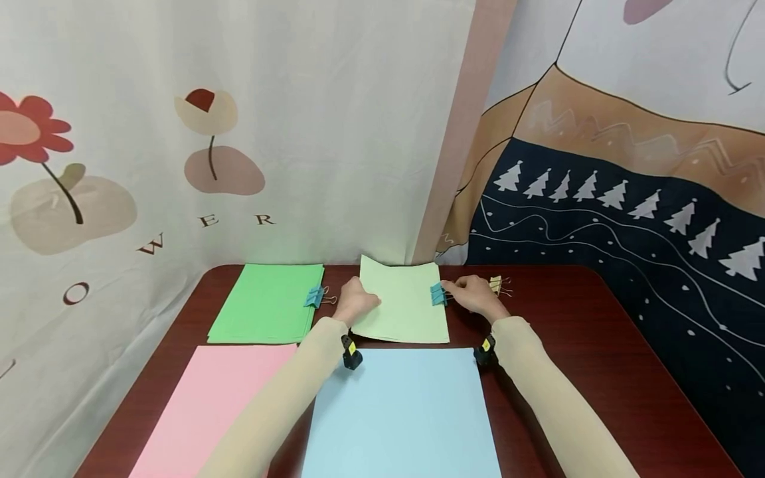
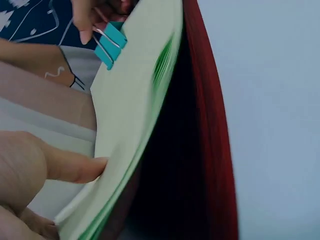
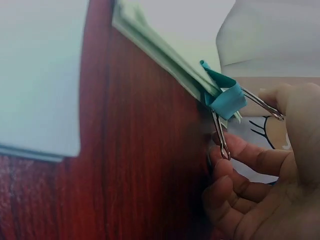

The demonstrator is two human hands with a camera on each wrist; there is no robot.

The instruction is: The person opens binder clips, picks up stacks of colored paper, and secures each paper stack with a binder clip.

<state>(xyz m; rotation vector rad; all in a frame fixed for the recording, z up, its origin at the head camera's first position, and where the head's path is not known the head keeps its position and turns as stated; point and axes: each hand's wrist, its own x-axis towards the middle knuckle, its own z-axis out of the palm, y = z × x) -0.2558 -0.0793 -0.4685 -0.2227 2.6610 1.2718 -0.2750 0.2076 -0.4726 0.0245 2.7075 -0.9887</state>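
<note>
A stack of pale green paper [image 1: 403, 305] lies at the back middle of the table, its left side curving up. My left hand [image 1: 356, 302] pinches that left side, thumb [image 2: 82, 167] on top and the other fingers mostly hidden beneath. A blue binder clip [image 3: 230, 100] sits on the stack's right edge, several sheets between its jaws. At the clip's two wire handles is my right hand [image 1: 475, 297]: the thumb is against one handle and the curled fingers [image 3: 240, 150] are against the other, as the right wrist view shows.
A bright green paper stack [image 1: 269, 302] with its own blue binder clip [image 1: 313, 297] lies at the back left. Pink paper [image 1: 209, 405] and light blue paper [image 1: 400, 411] lie nearer. A yellow binder clip [image 1: 495, 285] is beyond the right hand, on the dark red table [image 1: 574, 332].
</note>
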